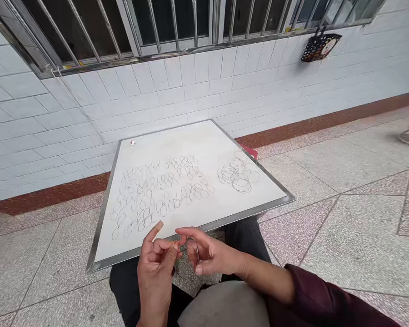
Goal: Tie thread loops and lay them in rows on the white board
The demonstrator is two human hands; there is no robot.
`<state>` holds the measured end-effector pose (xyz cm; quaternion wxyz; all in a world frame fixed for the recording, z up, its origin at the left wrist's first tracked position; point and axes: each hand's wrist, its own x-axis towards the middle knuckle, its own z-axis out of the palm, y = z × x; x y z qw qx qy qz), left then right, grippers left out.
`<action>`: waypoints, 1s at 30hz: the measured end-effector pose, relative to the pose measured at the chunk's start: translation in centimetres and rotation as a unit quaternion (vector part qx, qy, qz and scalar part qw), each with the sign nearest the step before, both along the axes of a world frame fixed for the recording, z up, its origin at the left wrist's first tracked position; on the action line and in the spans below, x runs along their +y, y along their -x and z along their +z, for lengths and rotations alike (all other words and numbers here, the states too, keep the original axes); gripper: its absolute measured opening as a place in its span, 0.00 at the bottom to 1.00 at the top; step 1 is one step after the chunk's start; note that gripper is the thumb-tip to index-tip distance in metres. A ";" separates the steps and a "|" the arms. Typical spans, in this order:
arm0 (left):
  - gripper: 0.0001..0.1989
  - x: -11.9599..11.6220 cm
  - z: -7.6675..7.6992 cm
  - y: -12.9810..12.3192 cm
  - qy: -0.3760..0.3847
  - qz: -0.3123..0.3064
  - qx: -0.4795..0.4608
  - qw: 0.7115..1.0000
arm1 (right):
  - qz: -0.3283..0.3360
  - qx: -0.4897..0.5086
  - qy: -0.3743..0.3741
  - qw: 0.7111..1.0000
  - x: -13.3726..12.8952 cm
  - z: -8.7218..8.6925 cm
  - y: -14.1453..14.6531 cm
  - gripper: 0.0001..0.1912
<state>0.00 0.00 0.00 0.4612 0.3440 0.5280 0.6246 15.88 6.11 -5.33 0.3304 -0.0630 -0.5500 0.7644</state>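
A thin wire loop (pixel 197 252) is held in front of the table's near edge, above the person's lap. The right hand (pixel 209 254) pinches it by its lower side between thumb and fingers, index finger extended. The left hand (pixel 158 265) presses thumb and index finger together at the loop's left side; one raised fingertip wears a tan wrap (pixel 160 225). Beyond them, on the white tabletop (pixel 177 141), rows of twisted wire pieces (pixel 162 181) lie left of a pile of round wire rings (pixel 236 175). A small red-and-white object (pixel 132 143) sits near the far left corner.
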 end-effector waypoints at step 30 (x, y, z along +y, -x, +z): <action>0.26 -1.7 2.0 -2.0 0.086 -0.113 0.074 0.987 | -0.027 0.012 0.042 0.999 0.4 1.0 -1.2 0.14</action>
